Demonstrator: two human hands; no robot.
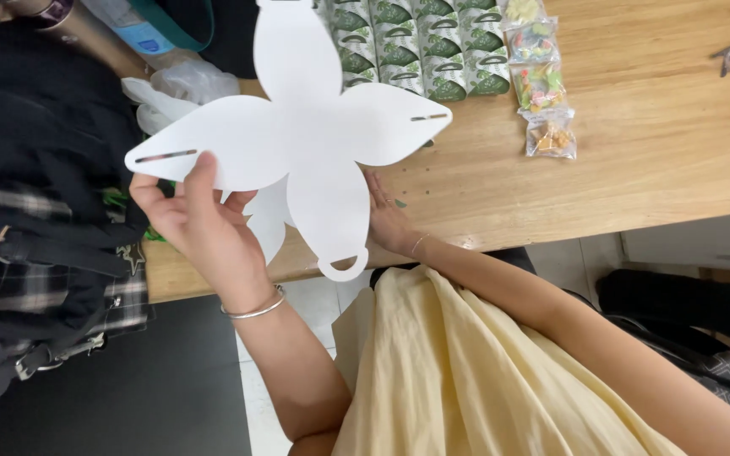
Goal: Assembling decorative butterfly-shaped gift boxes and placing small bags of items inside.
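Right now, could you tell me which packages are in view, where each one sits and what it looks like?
Green-and-white packets: a tight row at the far edge of the wooden table, rectangular, with leaf-like pattern.
Clear candy bags: a column just right of that row, small transparent pouches with multicoloured sweets.
No signs or screens show.

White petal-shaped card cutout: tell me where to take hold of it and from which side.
Judging by its pose, grip the white card cutout at the broad middle of the left petal, from below, where the left hand has it now. The petal tips carry slits, and the lower petal ends in a thin loop; both look likely to bend.
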